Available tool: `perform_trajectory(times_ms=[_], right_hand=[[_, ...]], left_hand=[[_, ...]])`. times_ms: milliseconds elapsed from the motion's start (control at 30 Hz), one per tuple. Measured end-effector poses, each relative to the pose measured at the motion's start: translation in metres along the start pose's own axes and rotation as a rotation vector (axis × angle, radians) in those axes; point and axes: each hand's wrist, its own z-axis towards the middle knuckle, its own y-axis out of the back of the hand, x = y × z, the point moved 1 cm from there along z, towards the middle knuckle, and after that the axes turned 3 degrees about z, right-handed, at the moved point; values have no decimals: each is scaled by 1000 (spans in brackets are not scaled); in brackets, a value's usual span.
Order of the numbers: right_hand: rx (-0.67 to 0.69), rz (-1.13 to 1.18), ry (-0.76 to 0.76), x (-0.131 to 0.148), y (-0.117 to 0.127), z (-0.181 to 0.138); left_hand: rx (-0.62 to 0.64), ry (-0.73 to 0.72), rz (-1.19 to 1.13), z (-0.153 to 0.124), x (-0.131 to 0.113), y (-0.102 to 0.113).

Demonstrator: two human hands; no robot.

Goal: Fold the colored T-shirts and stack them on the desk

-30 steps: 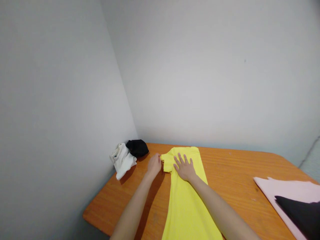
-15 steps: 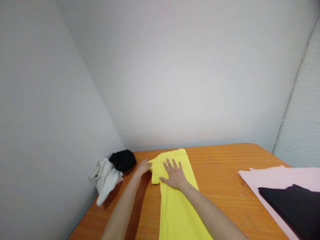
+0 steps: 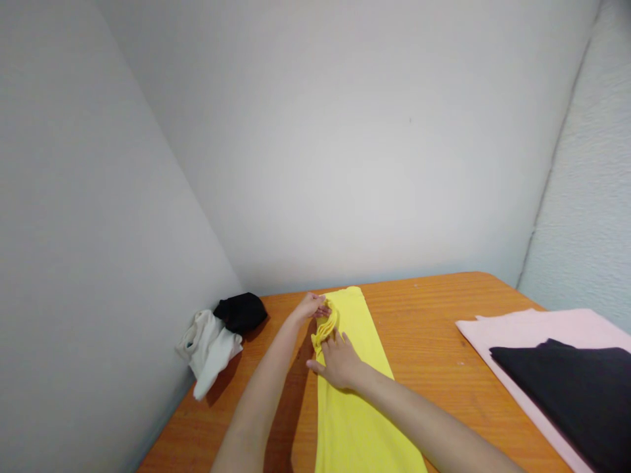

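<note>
A yellow T-shirt [image 3: 359,420], folded into a long strip, lies along the table toward its far edge. Its sleeve [image 3: 325,328] is bunched and raised at the strip's left side. The sleeve's far end is pinched in my left hand [image 3: 313,306], near the top of the shirt. My right hand [image 3: 341,362] rests palm down on the fabric just nearer to me, thumb out to the left and fingers extended, fingertips touching the lower end of the sleeve.
The wooden table [image 3: 419,328] meets a wall behind and one on the left. White clothing [image 3: 210,348] and a black bundle [image 3: 241,313] sit crumpled at the left wall. On the right, a folded black cloth [image 3: 566,387] lies over a pink cloth [image 3: 532,322].
My left hand has moved right, lifting the sleeve that lay flat to the left and turning it inward over the shirt. My right hand has slid slightly toward me. The view has turned a little right.
</note>
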Motion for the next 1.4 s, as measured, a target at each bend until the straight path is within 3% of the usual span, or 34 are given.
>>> perform_trajectory(times_ms=[167,367,467,567,667,767,867,967,1067,1167,1300,1400], right_hand=[[38,29,134,14,-8,-47],[46,63,409,51,-11,-102],[164,110,576,81,-11,-130],[319,276,720,97,11,-165],[335,415,668,79,47,-208],[206,289,432,27,66,-259],[24,24,313,-29,49,-304],[-164,-219,382,-59,14,-325],[-339,-349,420,-59,-11,-325],[-377,-326,412,-49,-16,-317],[-303,-203,481,-43,-5,-311],[-289,-82,473,-38,2,-315]], left_hand=[[76,-246,246,-32,11,-34],[25,-396,503,-60,22,-64],[-7,-422,521,-64,14,-68],[-35,-500,480,-81,4,-61],[-72,-581,419,-126,4,-43],[-74,-637,389,-199,15,-21],[62,-717,468,-281,32,-14],[205,-788,727,-340,51,-29],[88,-805,947,-363,69,-53],[-88,-858,1020,-362,79,-71],[-214,-995,899,-362,72,-78],[-140,-985,673,-371,67,-80]])
